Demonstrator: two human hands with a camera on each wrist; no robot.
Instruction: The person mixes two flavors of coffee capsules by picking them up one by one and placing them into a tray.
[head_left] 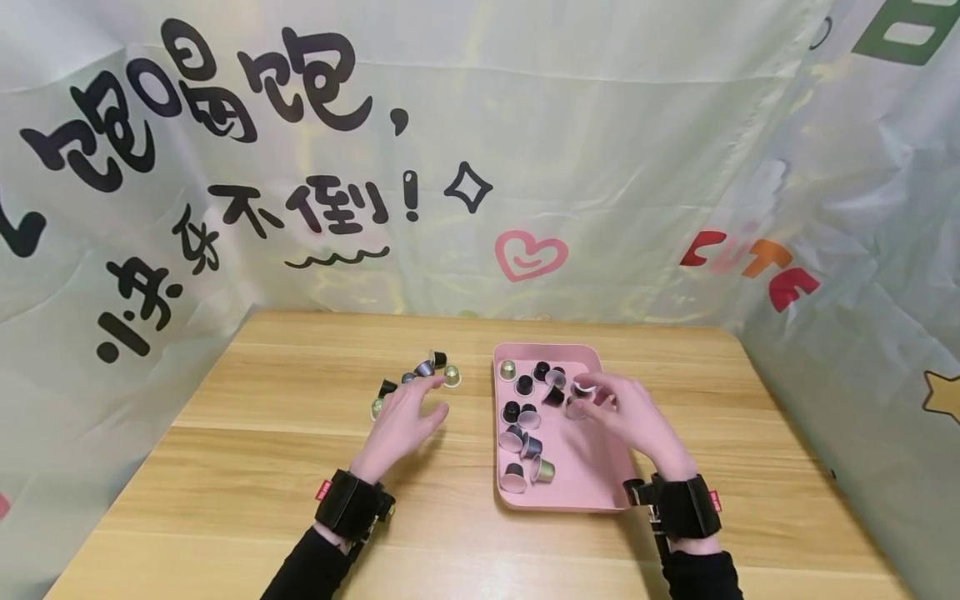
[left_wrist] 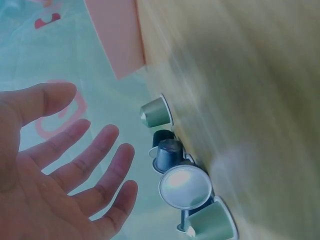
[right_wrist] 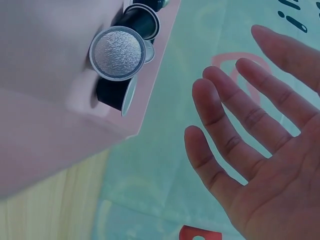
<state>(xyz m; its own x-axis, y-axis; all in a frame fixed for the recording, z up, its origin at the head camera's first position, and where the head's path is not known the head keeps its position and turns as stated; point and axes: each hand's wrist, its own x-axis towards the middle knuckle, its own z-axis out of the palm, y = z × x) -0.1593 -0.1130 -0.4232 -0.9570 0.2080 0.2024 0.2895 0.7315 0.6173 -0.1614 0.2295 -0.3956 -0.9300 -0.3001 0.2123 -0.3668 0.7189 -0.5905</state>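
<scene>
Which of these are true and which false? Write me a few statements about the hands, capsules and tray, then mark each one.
1. The tray is pink. True.
2. Every capsule lies in the tray. False: a loose cluster of capsules sits on the table to the tray's left.
3. The left hand is open, fingers spread, beside the loose capsules. True.
4. The right hand is over the bare table, far from the tray. False: it is above the tray, by the tray capsules.
5. The right hand grips a capsule in a fist. False: the right wrist view shows its fingers straight and holding nothing.
</scene>
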